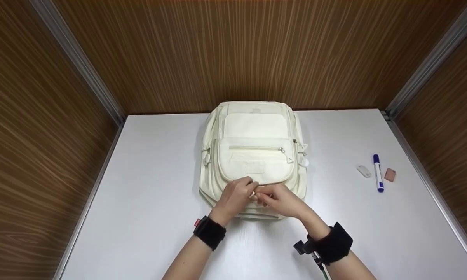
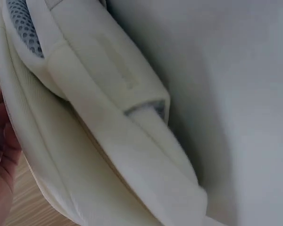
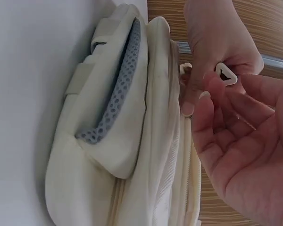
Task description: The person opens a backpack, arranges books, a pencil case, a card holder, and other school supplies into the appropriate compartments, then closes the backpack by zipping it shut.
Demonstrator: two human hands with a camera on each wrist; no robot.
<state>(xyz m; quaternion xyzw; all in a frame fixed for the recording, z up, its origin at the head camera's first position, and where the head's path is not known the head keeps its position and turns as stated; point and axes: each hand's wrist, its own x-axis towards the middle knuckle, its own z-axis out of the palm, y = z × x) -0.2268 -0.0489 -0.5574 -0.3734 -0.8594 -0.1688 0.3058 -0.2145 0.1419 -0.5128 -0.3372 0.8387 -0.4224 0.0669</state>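
Note:
A cream backpack lies on the table with its front face up and its bottom towards me. At its near edge, my left hand grips the bag by the zipper seam, fingers curled. Right beside it, my right hand pinches a triangular zipper pull between thumb and index finger; the two hands almost touch. In the right wrist view, zipper teeth run along the bag's edge below the left fingertips. The left wrist view catches only part of the left hand, and its fingertips are hidden.
On the right of the white table lie a small whitish block, a blue-and-white marker and a pinkish eraser-like block. Wood-grain panels enclose the table at the back and both sides.

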